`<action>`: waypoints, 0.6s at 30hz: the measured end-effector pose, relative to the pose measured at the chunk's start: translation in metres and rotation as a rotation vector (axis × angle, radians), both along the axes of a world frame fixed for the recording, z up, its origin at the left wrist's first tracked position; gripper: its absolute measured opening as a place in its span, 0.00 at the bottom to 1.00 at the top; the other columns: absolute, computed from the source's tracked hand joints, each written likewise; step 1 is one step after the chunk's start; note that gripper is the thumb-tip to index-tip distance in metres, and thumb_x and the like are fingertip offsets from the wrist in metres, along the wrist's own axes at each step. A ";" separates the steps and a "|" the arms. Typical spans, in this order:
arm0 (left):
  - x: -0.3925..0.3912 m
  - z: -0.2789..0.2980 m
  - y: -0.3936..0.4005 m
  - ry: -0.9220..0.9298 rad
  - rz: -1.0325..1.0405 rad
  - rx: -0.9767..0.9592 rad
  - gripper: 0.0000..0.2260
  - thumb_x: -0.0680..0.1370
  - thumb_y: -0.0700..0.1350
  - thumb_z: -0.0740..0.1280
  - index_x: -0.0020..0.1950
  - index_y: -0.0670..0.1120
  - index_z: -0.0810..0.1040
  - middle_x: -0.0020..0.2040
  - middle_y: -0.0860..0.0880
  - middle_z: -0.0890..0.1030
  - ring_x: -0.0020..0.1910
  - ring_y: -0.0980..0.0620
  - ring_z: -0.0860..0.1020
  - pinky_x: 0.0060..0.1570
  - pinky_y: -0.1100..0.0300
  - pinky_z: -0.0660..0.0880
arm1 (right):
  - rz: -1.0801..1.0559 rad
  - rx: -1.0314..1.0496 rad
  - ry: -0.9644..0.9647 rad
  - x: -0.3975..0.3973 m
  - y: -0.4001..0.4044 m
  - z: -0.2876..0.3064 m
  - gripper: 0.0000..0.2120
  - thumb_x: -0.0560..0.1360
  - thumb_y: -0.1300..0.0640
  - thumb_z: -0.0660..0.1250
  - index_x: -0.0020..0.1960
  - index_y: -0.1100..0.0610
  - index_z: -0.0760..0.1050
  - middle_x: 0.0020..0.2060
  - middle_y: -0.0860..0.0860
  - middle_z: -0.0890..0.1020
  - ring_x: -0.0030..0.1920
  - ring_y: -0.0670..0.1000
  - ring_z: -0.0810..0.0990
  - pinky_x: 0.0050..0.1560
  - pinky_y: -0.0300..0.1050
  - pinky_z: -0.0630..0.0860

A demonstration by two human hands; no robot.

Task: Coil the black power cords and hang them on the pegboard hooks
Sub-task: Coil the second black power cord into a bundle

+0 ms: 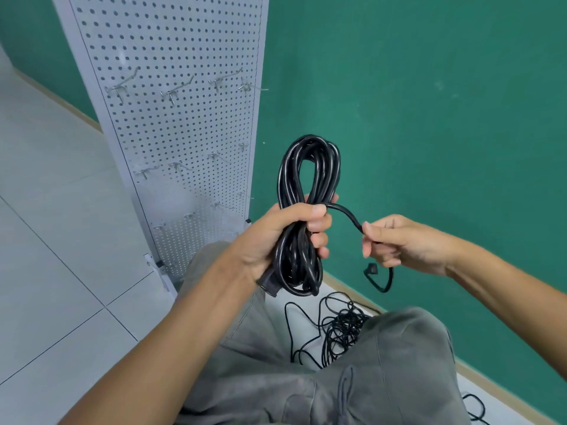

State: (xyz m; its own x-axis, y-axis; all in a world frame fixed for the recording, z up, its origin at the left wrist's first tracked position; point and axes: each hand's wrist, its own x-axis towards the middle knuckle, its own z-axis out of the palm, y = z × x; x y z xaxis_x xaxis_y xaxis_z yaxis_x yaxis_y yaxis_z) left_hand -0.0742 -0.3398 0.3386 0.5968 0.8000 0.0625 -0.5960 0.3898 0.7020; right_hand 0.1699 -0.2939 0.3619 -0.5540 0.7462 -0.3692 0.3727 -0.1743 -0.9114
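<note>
Left hand (285, 237): fingers and thumb wrapped tightly round the middle of the coiled power cord (306, 191), squeezing it into a narrow waist.
Coiled power cord: glossy black round-sheathed cable, several long loops gathered into a figure-eight; the upper loop stands above the fist, the lower loops hang below it.
Connector (268, 285): blocky black moulded end, sticking out beneath the left wrist at the bottom of the bundle.
Right hand (399, 243): thumb and curled fingers pinch the free tail (346, 213) of the same cord, which arches smoothly from the left fist to the fingertips.
Plug (372, 268): small black moulded piece dangling below the right hand on a curved length of cable.
Pegboard (184, 124): tall white perforated metal panel, standing upright at the left against the green wall (429, 102); regular rows of round holes.
Pegboard hooks (175, 92): thin bare metal wire hooks in rows across the panel, none carrying a cord.
Loose cords (334, 329): thin black cables in a tangled heap on the floor, between the person's knees, near the wall's base.
Floor (61, 271): pale smooth square tiles with dark joints.
Trousers (383, 363): grey soft fabric, creased over bent knees.
</note>
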 end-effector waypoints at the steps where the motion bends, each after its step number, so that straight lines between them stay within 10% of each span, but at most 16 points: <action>1: 0.003 0.000 0.004 0.006 -0.045 0.026 0.28 0.72 0.41 0.75 0.66 0.45 0.65 0.32 0.53 0.71 0.28 0.57 0.74 0.35 0.61 0.78 | -0.001 -0.014 0.003 0.002 0.002 0.002 0.33 0.59 0.27 0.78 0.38 0.59 0.82 0.26 0.46 0.59 0.28 0.47 0.55 0.30 0.39 0.59; 6: 0.012 0.010 0.015 0.178 -0.181 0.127 0.28 0.76 0.42 0.73 0.74 0.40 0.69 0.34 0.51 0.69 0.28 0.56 0.74 0.34 0.60 0.76 | -0.049 -0.194 0.102 0.015 0.022 0.014 0.53 0.70 0.19 0.40 0.52 0.66 0.76 0.37 0.54 0.63 0.37 0.53 0.55 0.39 0.48 0.60; 12: 0.022 0.039 0.024 0.575 -0.423 0.379 0.07 0.80 0.39 0.67 0.54 0.41 0.69 0.35 0.47 0.68 0.30 0.51 0.73 0.35 0.57 0.75 | -0.068 -0.087 -0.132 0.007 0.039 0.056 0.48 0.72 0.22 0.32 0.36 0.59 0.75 0.30 0.54 0.71 0.29 0.51 0.70 0.34 0.41 0.70; 18: 0.048 0.057 0.039 0.904 -0.683 0.551 0.07 0.81 0.38 0.69 0.46 0.40 0.72 0.34 0.47 0.69 0.31 0.51 0.70 0.35 0.60 0.74 | 0.123 -0.045 -0.396 -0.014 0.055 0.087 0.49 0.68 0.19 0.31 0.51 0.59 0.71 0.36 0.58 0.76 0.33 0.54 0.71 0.39 0.49 0.66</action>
State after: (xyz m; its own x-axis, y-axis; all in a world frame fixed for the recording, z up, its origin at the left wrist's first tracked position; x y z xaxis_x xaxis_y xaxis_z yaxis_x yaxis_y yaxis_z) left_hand -0.0258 -0.3010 0.3959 0.8812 0.3101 -0.3570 0.3887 -0.0453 0.9202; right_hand 0.1556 -0.2388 0.4487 -0.4465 0.6612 -0.6028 0.7137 -0.1431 -0.6856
